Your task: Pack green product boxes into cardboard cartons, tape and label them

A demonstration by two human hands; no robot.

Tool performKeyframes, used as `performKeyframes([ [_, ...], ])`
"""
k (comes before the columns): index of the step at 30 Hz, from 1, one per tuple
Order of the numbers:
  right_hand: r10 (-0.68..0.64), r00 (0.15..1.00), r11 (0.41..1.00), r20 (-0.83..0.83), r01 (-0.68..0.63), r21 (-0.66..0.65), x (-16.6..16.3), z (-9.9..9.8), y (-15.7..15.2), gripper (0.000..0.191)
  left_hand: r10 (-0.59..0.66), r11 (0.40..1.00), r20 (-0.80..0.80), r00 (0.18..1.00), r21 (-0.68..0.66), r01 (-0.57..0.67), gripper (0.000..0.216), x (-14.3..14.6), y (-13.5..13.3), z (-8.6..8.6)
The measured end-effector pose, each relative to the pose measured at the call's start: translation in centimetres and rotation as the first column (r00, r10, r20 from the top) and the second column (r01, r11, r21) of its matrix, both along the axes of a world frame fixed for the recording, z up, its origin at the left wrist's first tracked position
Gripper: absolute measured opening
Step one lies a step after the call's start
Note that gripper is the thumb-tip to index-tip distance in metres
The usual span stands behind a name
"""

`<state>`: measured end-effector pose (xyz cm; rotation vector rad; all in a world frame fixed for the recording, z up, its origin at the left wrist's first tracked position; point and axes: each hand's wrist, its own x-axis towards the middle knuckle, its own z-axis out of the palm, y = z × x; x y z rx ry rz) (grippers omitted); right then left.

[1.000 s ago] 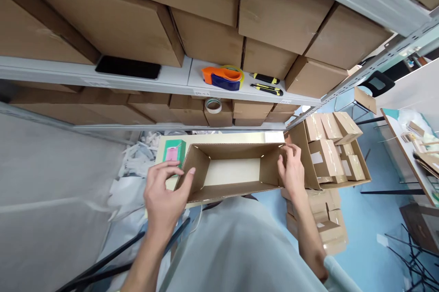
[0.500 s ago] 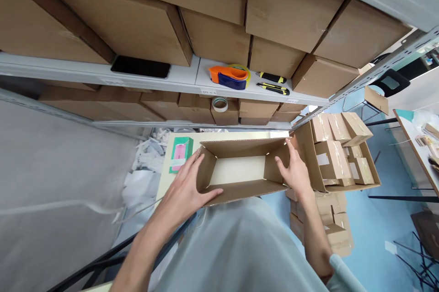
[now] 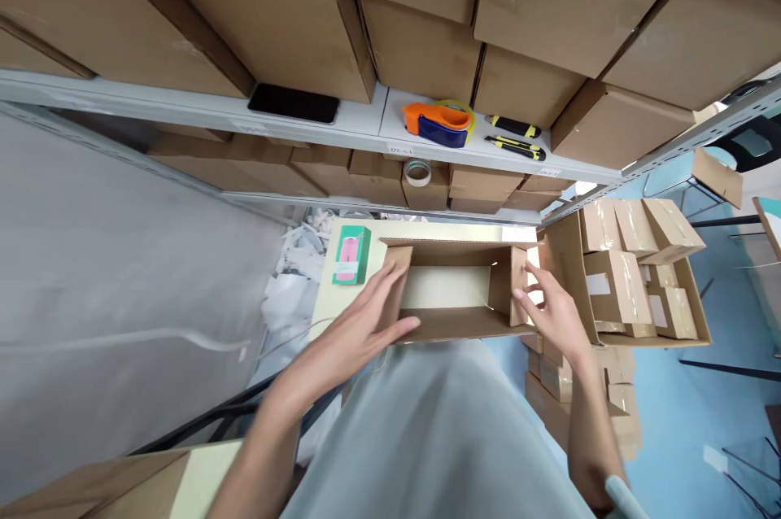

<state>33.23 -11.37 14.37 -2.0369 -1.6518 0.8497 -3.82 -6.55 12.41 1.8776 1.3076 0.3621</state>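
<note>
I have the open cardboard box [image 3: 460, 324] at centre view, long side across, opening upward, positioned over the pale table [image 3: 439, 230]; I cannot tell whether its whole base rests there. A light surface is visible at the bottom of its interior. My left grip [image 3: 359, 329] is at the left end of the box: thumb and fingers stand apart, the fingers along the left end flap [image 3: 399, 257], the thumb over the near wall. My right grip [image 3: 552, 311] is at the opposite end: thumb and fingertips meet the right end flap [image 3: 518, 275], but I cannot tell whether they are clamped on it. A green package [image 3: 352, 256] with a pink front lies on the table, left of the box and apart from it. To the right, a large carton [image 3: 565, 275] contains small taped boxes [image 3: 616, 287]. The shelf [image 3: 359, 119] above carries a flat black device [image 3: 294, 102], an orange-and-blue tape dispenser [image 3: 439, 127] and, to its right, two black-and-yellow cutters [image 3: 516, 148].
</note>
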Motion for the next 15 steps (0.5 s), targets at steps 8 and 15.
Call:
performKeyframes([
  [8, 0.156, 0.969, 0.967, -0.192, -0.189, -0.171, 1.4, 2.0, -2.2, 0.075, 0.265, 0.911, 0.09, 0.96, -0.349, -0.219, 0.102, -4.0, -0.3, -2.1],
  [15, 0.194, 0.98, 0.92, -0.043, -0.197, -0.339, 0.8, 1.0, -0.1, 0.085, 0.157, 0.935, -0.074, 0.985, -0.312, -0.172, 0.121, -1.8, 4.0, -3.4],
])
